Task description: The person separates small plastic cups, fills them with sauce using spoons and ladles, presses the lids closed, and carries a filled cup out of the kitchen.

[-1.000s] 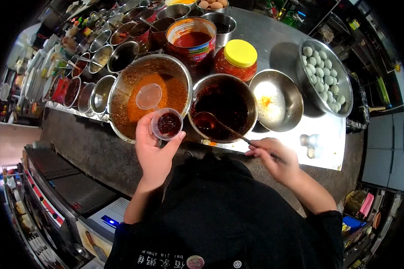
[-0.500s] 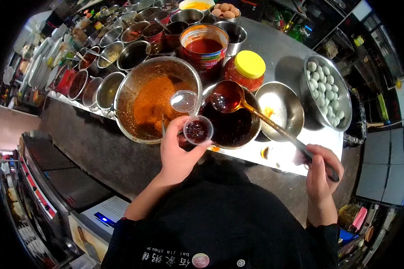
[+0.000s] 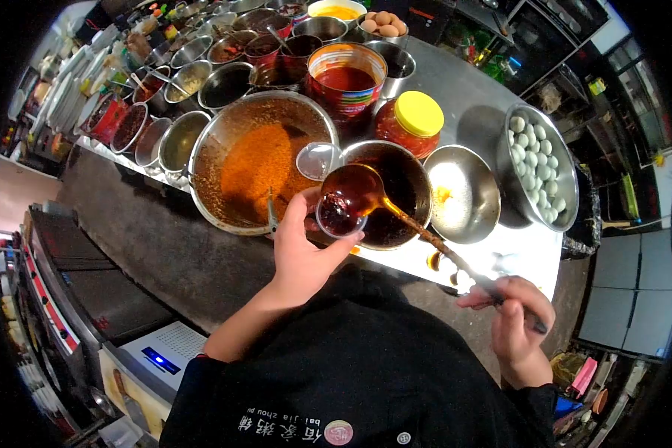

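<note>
My left hand (image 3: 302, 250) is closed around a small clear plastic cup (image 3: 341, 224) with dark red contents; its clear lid (image 3: 319, 160) sticks out toward the basin. In my right hand (image 3: 519, 317) is the dark handle end of a ladle (image 3: 355, 190). The ladle's bowl holds reddish-brown liquid and is over the cup, hiding part of it; I cannot tell whether they touch. Behind the ladle stands a metal pot (image 3: 422, 216) of dark sauce. Left of the cup, a big metal basin (image 3: 205, 142) contains orange-red powder (image 3: 257, 164), with a metal utensil handle (image 3: 272, 213) at its near rim.
A steel bowl (image 3: 485, 213) with yellowish residue sits right of the pot. Beyond are a yellow-lidded jar (image 3: 418, 116), a red can (image 3: 343, 97) and a bowl of brown eggs (image 3: 383, 24). Pale eggs fill a bowl (image 3: 571, 179) at right. Several seasoning containers crowd the left.
The ladle has moved left and nearer, from above the pot to over the cup. My right hand has followed it left and down. My left hand with the cup has shifted slightly right.
</note>
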Tool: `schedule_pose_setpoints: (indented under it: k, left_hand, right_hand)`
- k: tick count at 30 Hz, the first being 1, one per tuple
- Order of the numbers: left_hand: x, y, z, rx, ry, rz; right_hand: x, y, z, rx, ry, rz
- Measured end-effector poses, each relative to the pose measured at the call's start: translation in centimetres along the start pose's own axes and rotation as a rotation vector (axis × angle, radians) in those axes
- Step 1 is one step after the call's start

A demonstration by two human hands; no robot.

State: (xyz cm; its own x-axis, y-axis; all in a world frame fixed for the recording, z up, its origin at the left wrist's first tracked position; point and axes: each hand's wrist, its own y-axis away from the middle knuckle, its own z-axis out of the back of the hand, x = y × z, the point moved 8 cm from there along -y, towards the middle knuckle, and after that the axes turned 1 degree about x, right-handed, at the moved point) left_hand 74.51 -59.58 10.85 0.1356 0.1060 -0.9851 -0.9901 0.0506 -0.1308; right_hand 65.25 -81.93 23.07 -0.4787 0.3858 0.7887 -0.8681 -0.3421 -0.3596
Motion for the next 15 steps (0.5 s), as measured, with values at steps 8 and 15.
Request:
schedule_pose_setpoints:
  k: [8,15]
  left_hand:
    - [-0.2,0.3,-0.4,-0.014,0.054,-0.086]
    - [0.0,1.8,1.2,-0.013,0.093,-0.005]
  right_hand:
    - [-9.3,3.9,2.8,-0.729,-0.853,-0.714]
    - [-16.4,4.5,0.8,-0.478,-0.409,-0.644]
